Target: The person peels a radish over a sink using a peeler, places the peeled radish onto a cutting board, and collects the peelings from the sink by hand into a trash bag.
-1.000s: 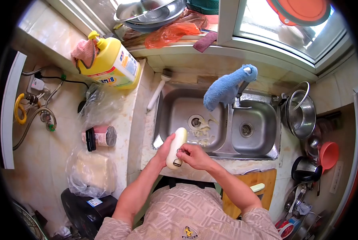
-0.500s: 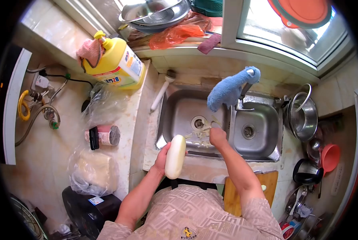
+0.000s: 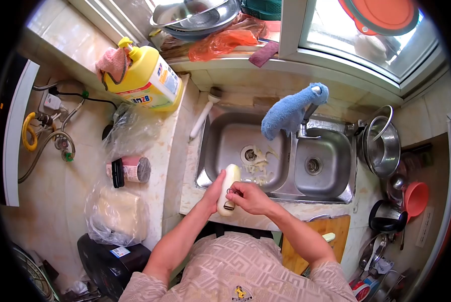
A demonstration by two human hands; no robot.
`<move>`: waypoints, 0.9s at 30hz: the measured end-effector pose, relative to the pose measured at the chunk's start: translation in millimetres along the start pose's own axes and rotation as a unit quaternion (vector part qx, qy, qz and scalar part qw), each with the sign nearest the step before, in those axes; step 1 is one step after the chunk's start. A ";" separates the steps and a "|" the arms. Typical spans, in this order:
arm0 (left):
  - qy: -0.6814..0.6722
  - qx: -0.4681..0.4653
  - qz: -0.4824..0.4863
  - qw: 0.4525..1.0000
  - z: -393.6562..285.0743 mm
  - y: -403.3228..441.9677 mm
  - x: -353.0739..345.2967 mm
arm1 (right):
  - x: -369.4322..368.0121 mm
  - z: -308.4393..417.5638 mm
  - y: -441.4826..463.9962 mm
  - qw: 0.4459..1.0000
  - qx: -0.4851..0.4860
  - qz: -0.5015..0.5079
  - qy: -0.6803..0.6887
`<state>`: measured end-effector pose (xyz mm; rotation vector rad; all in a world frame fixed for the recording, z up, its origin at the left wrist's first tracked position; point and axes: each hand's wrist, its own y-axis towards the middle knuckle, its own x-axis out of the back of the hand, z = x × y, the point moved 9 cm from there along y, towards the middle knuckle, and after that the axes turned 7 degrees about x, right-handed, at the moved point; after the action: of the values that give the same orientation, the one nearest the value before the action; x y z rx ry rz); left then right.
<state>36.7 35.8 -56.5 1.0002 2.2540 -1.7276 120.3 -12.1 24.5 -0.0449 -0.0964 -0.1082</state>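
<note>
My left hand (image 3: pixel 214 193) is wrapped round a pale, long vegetable that looks like a white radish (image 3: pixel 232 176), held tilted above the front edge of the sink. A small metal peeler (image 3: pixel 229 206) is gripped in my right hand (image 3: pixel 252 198), its head lying against the radish's near end. Pale strips of peel (image 3: pixel 258 160) lie in the left basin (image 3: pixel 220 146) around and beside the drain.
A blue cloth (image 3: pixel 286 113) drapes over the faucet between the two basins. To the right stand metal bowls (image 3: pixel 381 146); a cutting board (image 3: pixel 339 234) with a pale piece on it lies nearer me. A yellow jug (image 3: pixel 152 80) stands on the left ledge.
My right hand has come back from over the basin to the radish, bringing the peeler against it. The radish has shifted slightly right and is more tilted.
</note>
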 end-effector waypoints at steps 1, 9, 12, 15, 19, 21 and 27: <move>0.000 0.006 -0.005 1.000 2.5 -0.3 1.2 | -0.1 1.6 -0.4 1.000 0.001 0.002 -0.014; 0.064 0.017 0.012 0.998 5.4 -1.8 5.2 | 28.4 -31.6 16.6 0.995 -0.055 -0.082 0.028; 0.061 0.032 0.030 0.997 10.3 -6.2 9.7 | 31.2 -59.7 31.4 0.993 -0.074 -0.071 0.064; 0.035 0.032 0.082 0.995 13.4 -16.2 12.3 | 70.9 -102.1 37.5 0.978 -0.094 -0.184 -0.012; -0.028 0.017 0.097 0.995 7.2 -43.8 -5.2 | 112.8 -200.0 12.9 0.882 -0.187 -0.244 -0.359; -0.066 -0.011 0.092 0.994 -1.2 -44.2 -7.5 | 116.1 -166.9 4.8 0.839 -0.195 -0.222 -0.457; -0.035 -0.025 0.106 0.993 -3.8 -21.1 -0.1 | 50.8 -26.8 13.7 0.978 -0.087 -0.142 0.125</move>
<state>25.8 36.5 -38.0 1.1034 2.0550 -1.5846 174.6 -5.2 2.3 -0.1914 0.1602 -0.4072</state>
